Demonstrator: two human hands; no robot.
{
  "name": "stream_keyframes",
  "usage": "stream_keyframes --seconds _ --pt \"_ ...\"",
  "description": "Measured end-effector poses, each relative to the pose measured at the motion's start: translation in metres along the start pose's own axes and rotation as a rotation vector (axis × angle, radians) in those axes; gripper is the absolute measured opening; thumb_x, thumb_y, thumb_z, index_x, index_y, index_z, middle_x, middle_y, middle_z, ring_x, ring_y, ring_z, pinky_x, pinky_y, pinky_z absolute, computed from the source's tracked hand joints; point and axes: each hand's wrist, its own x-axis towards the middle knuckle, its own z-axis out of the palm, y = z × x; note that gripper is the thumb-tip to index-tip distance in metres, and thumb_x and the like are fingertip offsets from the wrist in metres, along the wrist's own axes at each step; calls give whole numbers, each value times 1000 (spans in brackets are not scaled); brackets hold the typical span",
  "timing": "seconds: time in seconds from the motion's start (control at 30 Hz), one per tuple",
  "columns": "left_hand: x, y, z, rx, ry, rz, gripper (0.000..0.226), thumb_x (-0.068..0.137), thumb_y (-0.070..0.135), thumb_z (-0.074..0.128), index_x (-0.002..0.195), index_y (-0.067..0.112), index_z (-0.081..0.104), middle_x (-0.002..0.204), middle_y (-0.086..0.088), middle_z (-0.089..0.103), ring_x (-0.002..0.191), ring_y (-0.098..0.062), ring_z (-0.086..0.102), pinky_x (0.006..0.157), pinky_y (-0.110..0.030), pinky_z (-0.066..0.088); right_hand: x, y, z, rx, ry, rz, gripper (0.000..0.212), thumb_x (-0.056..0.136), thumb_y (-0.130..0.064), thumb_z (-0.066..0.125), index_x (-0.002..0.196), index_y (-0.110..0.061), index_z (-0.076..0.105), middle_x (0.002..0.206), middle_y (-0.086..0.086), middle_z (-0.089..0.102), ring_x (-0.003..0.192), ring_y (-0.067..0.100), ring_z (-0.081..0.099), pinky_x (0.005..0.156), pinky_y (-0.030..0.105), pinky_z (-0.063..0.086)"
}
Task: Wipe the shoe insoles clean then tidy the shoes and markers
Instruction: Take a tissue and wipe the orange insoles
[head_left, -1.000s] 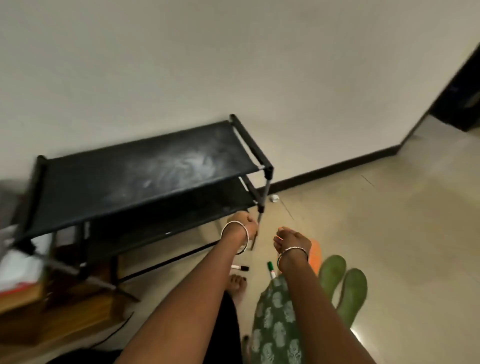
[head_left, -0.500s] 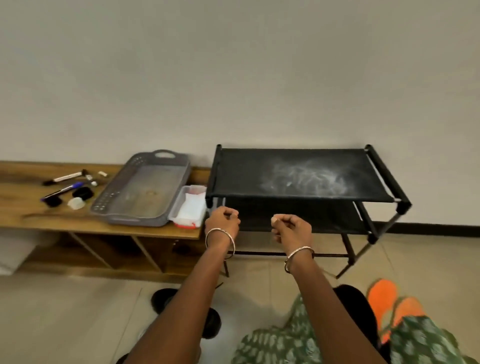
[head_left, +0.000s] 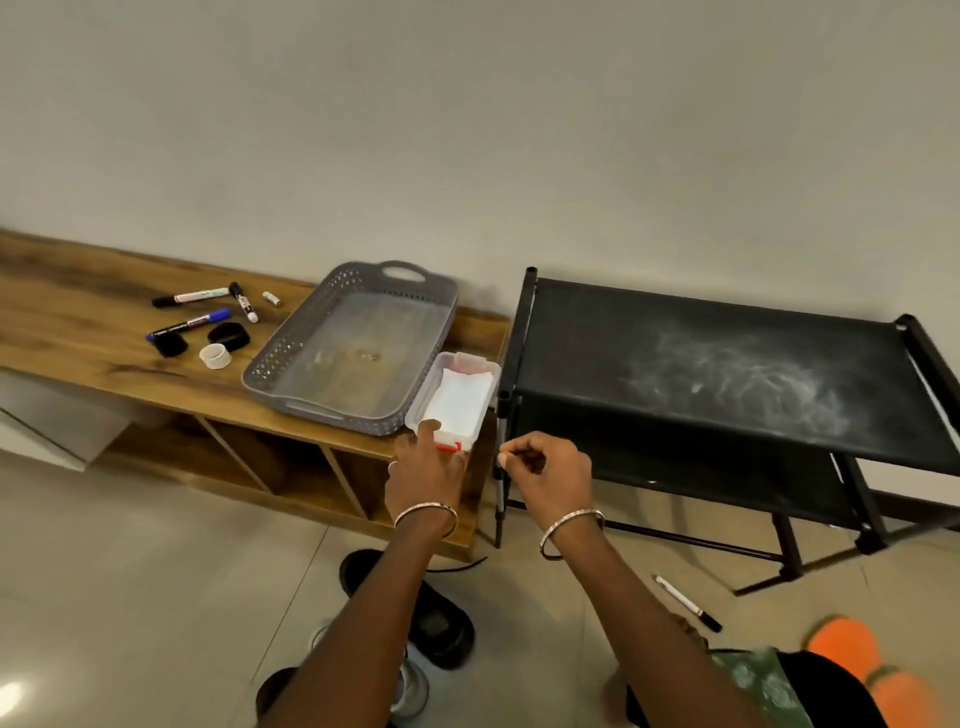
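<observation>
My left hand (head_left: 425, 467) reaches over the bench edge, its index finger lying on the white wipes in an open plastic box (head_left: 460, 397) with a red clasp. Beside it my right hand (head_left: 545, 470) hovers in front of the rack's corner post, fingers curled, nothing visible in it. Three markers (head_left: 189, 297) lie at the left of the wooden bench (head_left: 78, 322) with loose black and white caps (head_left: 214, 356). Another marker (head_left: 687, 603) lies on the floor. A black shoe (head_left: 439, 621) sits on the floor under my left arm. Orange footwear (head_left: 852, 644) shows at bottom right.
A grey perforated basket tray (head_left: 291, 340) stands on the bench next to the wipes box. A black two-tier rack (head_left: 597, 338) with a dusty top stands to the right against the wall. The floor is pale tile.
The view has swung left from the floor to the bench and rack. My left hand has opened and moved forward onto the wipes box; my right hand stays curled.
</observation>
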Motion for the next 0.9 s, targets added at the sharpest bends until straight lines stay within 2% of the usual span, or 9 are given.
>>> stream_keyframes --seconds 0.07,0.17,0.3,0.53,0.67,0.77,0.9 --pt "5 -3 5 -11 26 14 52 92 47 64 135 28 41 140 -10 47 120 -36 57 84 -42 57 11 -4 9 -35 -37 -15 10 88 -20 73 98 -20 75 89 -9 70 82 3 64 72 8 48" --pt "7 -8 11 -51 60 8 54 88 55 66 129 29 42 137 -9 51 116 -33 60 80 -41 60 27 -13 21 -74 -78 -39 16 89 -19 72 105 -18 75 99 -4 72 90 7 65 85 21 55" --pt "-2 -11 14 -173 92 -34 59 81 60 70 124 29 45 136 -6 51 110 -29 61 78 -37 59 40 -24 37 -126 -121 -110 19 91 -16 70 109 -15 74 106 -1 72 98 11 66 95 28 53" --pt "-5 -20 21 -336 184 -70 71 71 42 86 124 20 45 134 -6 50 113 -28 58 74 -25 48 66 -31 71 -407 -287 -246 21 94 -15 65 113 -11 73 112 7 71 103 21 66 98 33 51" --pt "1 -26 25 -444 207 -116 96 67 40 90 142 21 32 141 -5 49 127 -28 54 94 -43 57 79 -29 90 -525 -416 -225 23 89 -18 72 110 -9 75 112 12 70 101 26 66 96 36 54" --pt "4 -28 26 -473 246 -132 105 66 43 90 147 23 28 144 -4 50 129 -28 54 94 -49 57 84 -27 102 -567 -468 -250 21 86 -15 75 107 -9 76 110 15 70 97 29 67 92 39 57" --pt "7 -26 28 -477 252 -149 105 67 41 91 150 21 30 148 -3 47 131 -28 52 98 -49 54 88 -22 111 -564 -447 -236 20 87 -12 73 107 -9 76 111 15 70 97 30 67 91 40 57"
